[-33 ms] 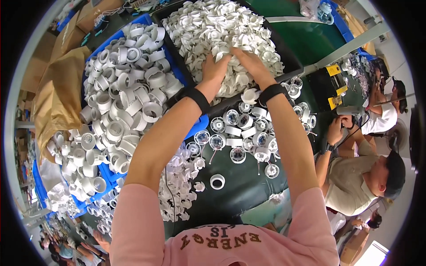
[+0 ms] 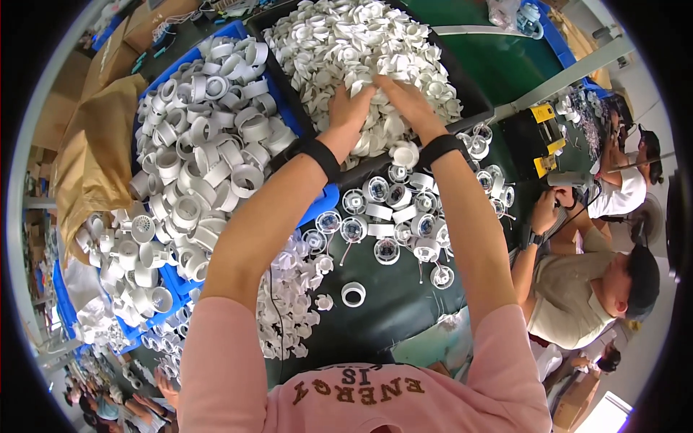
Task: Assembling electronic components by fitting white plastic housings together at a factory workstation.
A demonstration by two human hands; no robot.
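Black bin point(image 2: 476, 97): heaped with small white plastic parts point(image 2: 339, 43). Left hand point(image 2: 350, 108) and right hand point(image 2: 404, 101) lay side by side in the heap, fingers curled into the parts; exact grip could not be told. Blue bin point(image 2: 325, 202): white rings point(image 2: 209, 137). Dark tabletop point(image 2: 390, 303): round fittings point(image 2: 390, 209).

The person wears a pink short-sleeved shirt with dark brownish lettering across the chest, both forearms bare below the sleeves, and a black band around each wrist, just behind the left hand point(image 2: 351, 108) and the right hand point(image 2: 408, 103)
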